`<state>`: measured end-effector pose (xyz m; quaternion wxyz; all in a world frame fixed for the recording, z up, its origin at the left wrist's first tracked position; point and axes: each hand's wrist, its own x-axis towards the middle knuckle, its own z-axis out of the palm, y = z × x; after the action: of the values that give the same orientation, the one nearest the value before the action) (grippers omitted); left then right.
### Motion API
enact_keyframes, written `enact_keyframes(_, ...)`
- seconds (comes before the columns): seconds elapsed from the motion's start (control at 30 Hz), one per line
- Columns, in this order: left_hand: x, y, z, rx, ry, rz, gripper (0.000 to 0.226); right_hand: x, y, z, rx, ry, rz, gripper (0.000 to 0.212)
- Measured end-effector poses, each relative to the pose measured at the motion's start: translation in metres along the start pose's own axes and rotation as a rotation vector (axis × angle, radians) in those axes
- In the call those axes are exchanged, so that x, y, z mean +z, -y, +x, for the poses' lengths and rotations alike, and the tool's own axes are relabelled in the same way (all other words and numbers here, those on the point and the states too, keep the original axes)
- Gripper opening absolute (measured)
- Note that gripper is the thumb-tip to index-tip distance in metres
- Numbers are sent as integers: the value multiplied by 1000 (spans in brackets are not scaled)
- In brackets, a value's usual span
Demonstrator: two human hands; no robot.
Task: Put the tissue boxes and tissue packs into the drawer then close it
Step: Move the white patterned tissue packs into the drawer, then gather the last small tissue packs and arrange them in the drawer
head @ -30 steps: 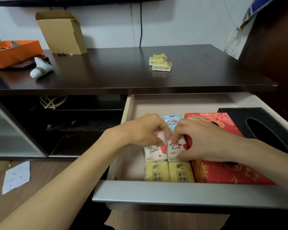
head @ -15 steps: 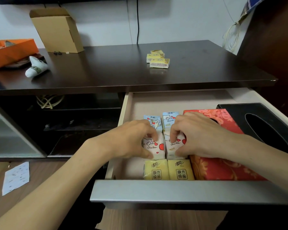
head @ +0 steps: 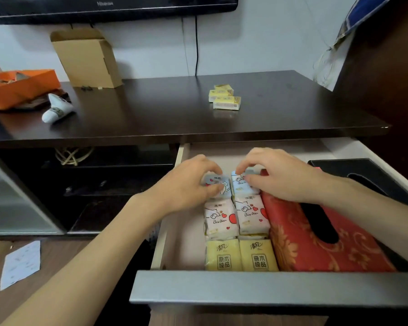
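Open pale-lined drawer with grey front panel [head: 269,290] is seen in the lower right of the frame, pulled out from under the dark wooden tabletop [head: 165,114].

Held in the drawer: six small tissue packs in two columns of three, plus two tissue boxes.
- Front row: two yellow plastic-wrapped tissue packs [head: 242,255], side by side, touching.
- Middle row: two white packs with red hearts [head: 237,217].
- Back row: two pale blue packs [head: 242,185], partly hidden under the fingers.
- Red floral tissue box [head: 327,243] lies just right of the packs, touching them.
- Black tissue box with oval slot [head: 363,175] sits at the right edge, further back.

Left hand [head: 189,187] is pinched on the left blue pack. Right hand [head: 280,175] is pinched on the right blue pack, wrist over the red box. The hands are close together but not touching.

Three small yellow tissue packs [head: 224,96] are left in a cluster on the tabletop, centre of the frame; the stack makes the count uncertain.

Upper left: one open cardboard box [head: 87,60], one orange tray [head: 21,85] with unclear contents, one white pouch [head: 57,109].
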<state>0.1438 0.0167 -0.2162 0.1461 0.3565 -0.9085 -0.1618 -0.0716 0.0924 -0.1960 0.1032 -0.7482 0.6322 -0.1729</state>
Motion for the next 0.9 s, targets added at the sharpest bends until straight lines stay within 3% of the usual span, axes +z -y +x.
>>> enact_keyframes(0.1,10,5,19,-128,48,117,50,9,-10,28,94,99,-118,42)
enact_keyframes(0.23,26,8,32,-192,176,240,29,24,-16,49,210,232,-183,47)
enact_keyframes(0.57,31,12,34,-118,169,227,44,29,-21,46,202,142,-140,39)
enact_keyframes(0.63,26,9,33,-88,79,247,46,25,-20,43,163,-57,-7,33)
enact_keyframes(0.73,7,4,35,-39,-211,163,36,6,-23,46,54,-388,86,25)
enact_keyframes(0.83,-17,2,47,-45,-443,-97,26,-19,-37,67,21,-458,36,25)
enact_keyframes(0.9,-26,7,68,-75,-465,-186,26,-32,-55,88,73,-435,-14,26)
